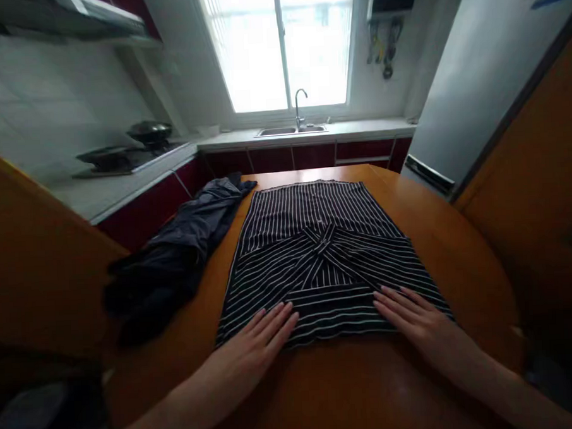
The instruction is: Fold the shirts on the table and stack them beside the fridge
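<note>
While I watched through the head view, dark cloth (187, 234) lay along the counter's (463, 270) left edge, its nearer end too dim and blurred for me to tell whether it hung over. Next, the left hand (257, 341) lay palm down on the near part of the striped garment (270, 275), fingers straight, gripping nothing. The garment was spread over the middle of the counter, its top close to the far edge. Smoothing the near hem looked to me like the step in hand; I judged it called for light, even strokes outward from the centre, so that the crossed bands (323, 243) did not drag askew. Whether those were knotted or merely twisted, I could not make out, and any layers underneath were hidden. Farther right, the right hand (416, 322) rested flat too, fingers extended, holding nothing, hiding some of the hem. How firmly either hand pressed, I could not tell. Beyond it, the counter's right edge curved round towards me, but I could not trace the near edge.
</note>
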### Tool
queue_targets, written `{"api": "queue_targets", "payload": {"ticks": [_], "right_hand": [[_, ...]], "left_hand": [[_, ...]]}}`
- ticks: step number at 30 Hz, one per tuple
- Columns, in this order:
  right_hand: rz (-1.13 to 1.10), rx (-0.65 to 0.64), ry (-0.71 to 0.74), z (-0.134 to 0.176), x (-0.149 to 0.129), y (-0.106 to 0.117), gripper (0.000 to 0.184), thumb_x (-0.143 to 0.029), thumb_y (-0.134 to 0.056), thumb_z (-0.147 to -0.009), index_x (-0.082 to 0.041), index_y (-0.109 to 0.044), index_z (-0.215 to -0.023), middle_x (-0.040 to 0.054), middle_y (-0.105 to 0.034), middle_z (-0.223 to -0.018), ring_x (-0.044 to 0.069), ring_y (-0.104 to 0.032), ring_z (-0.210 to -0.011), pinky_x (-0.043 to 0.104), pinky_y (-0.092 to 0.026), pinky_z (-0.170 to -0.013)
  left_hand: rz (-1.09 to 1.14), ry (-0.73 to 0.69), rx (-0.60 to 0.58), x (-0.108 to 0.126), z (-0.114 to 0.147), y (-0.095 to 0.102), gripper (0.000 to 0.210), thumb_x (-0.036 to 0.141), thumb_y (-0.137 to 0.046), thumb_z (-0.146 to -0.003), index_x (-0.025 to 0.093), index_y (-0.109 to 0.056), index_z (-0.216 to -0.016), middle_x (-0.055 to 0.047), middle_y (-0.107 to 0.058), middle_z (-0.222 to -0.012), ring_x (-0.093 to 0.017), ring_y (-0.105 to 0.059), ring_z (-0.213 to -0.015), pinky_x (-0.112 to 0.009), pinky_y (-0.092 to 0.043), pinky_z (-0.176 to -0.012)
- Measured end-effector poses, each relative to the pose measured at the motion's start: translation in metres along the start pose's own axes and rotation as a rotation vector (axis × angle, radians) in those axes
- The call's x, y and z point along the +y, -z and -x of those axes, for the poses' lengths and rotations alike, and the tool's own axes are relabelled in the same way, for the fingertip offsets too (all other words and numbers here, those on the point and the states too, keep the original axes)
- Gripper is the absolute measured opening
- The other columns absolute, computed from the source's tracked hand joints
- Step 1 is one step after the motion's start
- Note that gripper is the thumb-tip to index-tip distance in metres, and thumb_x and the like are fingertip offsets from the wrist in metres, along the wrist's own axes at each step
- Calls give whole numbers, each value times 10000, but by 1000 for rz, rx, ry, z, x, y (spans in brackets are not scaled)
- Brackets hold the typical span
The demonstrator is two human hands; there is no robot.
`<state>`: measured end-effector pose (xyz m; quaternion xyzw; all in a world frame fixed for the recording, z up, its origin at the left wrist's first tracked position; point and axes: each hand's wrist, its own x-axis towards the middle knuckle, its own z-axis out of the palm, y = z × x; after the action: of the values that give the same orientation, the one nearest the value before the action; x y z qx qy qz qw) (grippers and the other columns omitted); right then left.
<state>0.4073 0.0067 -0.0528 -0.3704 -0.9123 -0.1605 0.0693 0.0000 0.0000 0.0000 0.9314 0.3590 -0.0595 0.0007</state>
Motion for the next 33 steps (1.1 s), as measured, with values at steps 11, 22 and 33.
{"api": "queue_targets", "payload": {"ticks": [11,22,33], "right_hand": [[-222,154,-15,59,50,2,592,-93,-440,-988,-293,-411,-1544,39,-450,-1567,245,-416,-1442,457,-356,-1199],[-648,335,-113,50,72,0,328,-166,-602,-938,-324,-733,-1194,49,-691,-1305,265,-618,-1253,448,-545,-1034],[-1019,319,-521,-43,128,39,334,-538,-758,-800,-205,-776,-828,83,-750,-900,240,-694,-837,345,-549,-764]], "left_hand": [[121,-45,255,-42,55,-26,662,41,-374,-999,326,-285,-1590,-18,-380,-1607,-225,-387,-1464,-432,-387,-1187],[542,-80,485,-66,59,-33,361,148,-518,-1002,280,-667,-1303,-48,-670,-1343,-202,-648,-1226,-336,-547,-1035],[1055,583,601,-119,-6,18,447,619,-715,-787,204,-817,-920,-76,-796,-938,-269,-746,-856,-346,-605,-790]]}}
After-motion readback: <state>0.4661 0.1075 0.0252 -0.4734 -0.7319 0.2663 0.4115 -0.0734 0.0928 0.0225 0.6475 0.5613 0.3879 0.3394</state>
